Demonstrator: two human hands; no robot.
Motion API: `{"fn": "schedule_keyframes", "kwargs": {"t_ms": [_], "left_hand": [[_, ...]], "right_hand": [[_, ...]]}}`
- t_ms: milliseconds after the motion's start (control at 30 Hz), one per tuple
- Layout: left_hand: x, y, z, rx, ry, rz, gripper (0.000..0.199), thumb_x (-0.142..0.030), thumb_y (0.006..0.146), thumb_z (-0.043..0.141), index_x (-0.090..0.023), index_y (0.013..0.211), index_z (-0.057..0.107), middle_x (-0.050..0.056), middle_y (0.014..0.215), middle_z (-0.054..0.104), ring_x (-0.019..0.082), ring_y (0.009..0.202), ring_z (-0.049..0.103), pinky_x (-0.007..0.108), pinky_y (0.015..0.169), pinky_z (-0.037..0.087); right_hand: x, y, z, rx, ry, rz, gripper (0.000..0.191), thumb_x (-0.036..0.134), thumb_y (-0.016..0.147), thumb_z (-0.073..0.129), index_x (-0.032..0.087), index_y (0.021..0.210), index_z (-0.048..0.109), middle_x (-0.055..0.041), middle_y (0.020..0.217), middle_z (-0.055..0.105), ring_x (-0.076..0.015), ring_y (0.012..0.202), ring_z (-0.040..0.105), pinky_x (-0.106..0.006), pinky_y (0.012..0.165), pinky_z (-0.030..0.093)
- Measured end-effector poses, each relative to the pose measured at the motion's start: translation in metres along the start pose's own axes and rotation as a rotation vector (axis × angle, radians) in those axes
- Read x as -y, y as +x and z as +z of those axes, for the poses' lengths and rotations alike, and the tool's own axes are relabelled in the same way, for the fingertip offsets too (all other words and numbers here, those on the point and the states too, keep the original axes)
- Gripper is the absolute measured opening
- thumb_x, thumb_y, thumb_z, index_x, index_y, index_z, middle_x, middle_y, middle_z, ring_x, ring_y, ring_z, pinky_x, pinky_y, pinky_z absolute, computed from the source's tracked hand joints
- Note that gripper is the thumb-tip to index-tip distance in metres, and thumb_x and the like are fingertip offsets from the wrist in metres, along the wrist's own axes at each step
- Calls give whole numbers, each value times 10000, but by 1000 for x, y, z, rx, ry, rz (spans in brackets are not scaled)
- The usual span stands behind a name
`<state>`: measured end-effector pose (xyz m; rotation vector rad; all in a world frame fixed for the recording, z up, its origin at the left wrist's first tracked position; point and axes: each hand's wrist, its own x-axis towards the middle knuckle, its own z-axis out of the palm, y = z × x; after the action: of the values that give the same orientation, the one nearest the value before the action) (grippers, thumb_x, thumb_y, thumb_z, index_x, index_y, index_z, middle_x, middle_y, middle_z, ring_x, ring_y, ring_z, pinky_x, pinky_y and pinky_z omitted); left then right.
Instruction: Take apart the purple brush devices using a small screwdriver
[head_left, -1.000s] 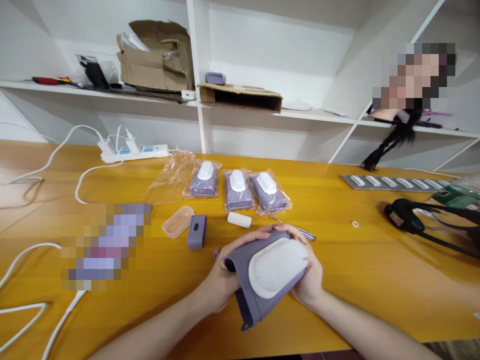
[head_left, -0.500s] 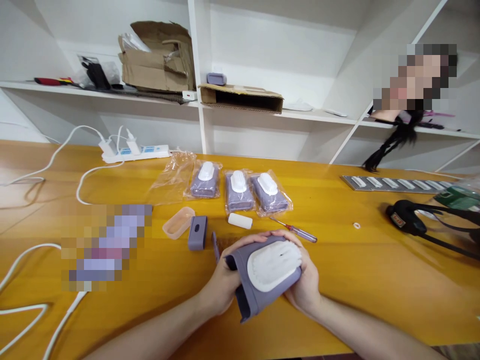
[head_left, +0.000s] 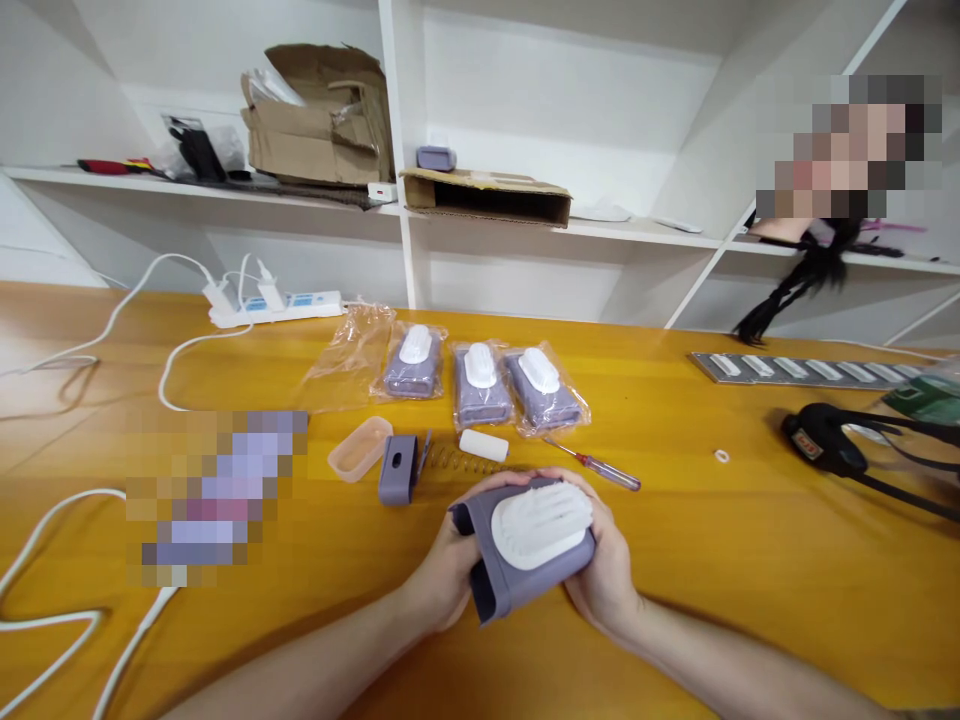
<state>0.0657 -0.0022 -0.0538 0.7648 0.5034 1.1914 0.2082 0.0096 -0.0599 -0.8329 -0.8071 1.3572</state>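
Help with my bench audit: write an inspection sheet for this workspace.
Surface: yellow-brown tabletop, wood-grained.
Job's things: lilac housing with white ribbed pad, open end leftward.
Clutter: screwdriver, spring, white cylinder and small ring lying loose; three bagged housings behind.
Hands: left hand and right hand both hold the lilac housing.
Cables: white cables at left; power strip at the back.
Surroundings: white shelves holding cardboard boxes.

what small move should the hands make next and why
Perhaps tilt the purple housing to show its inside: the left hand and right hand grip it, but its dark open end points leftward, and the left hand partly hides it.
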Motion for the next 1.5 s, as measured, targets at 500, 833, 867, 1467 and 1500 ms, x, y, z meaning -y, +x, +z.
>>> {"fn": "schedule_keyframes", "kwargs": {"t_ms": [500, 833, 867, 1467, 1500], "left_hand": [[-9, 23, -8, -184, -114, -184, 351, -123, 651, 662, -210, 991, 660, 50, 1124, 672, 223, 1091, 585, 328, 940, 445], [-19, 26, -15, -192, -88, -158, 388, -153, 649, 661, -203, 1034, 658, 45, 1094, 687, 218, 1065, 602, 314, 930, 447], [-20, 27, -17, -186, -89, -158, 359, -183, 665, 655, -200, 1024, 662, 48, 1093, 686, 221, 1064, 602, 319, 929, 446], [-24, 28, -24, -211, -75, -285, 326, -166, 549, 716, -199, 872, 695, 39, 943, 725, 239, 979, 633, 297, 820, 479], [-24, 28, -24, -200, -72, -285, 356, -156, 542, 718, -200, 894, 693, 40, 961, 723, 244, 995, 628, 302, 837, 477]], "right_hand": [[7, 26, -4, -21, -110, 7, 219, 274, 758, 591, 216, 941, 698, -8, 973, 689, -196, 924, 581, -271, 814, 417], [9, 23, -7, 143, -18, 127, 353, 422, 817, 483, 244, 1075, 648, -28, 1080, 670, -240, 999, 593, -351, 863, 437], [10, 24, -7, 153, -6, 159, 351, 402, 810, 474, 245, 1070, 651, -25, 1094, 668, -239, 997, 597, -348, 843, 451], [11, 27, -7, 206, -6, 166, 448, -2, 581, 585, 282, 928, 590, 66, 791, 649, -107, 635, 561, -171, 540, 408], [11, 27, -6, 204, -17, 166, 435, 2, 583, 596, 280, 918, 586, 66, 774, 640, -105, 634, 559, -168, 540, 406]]}}
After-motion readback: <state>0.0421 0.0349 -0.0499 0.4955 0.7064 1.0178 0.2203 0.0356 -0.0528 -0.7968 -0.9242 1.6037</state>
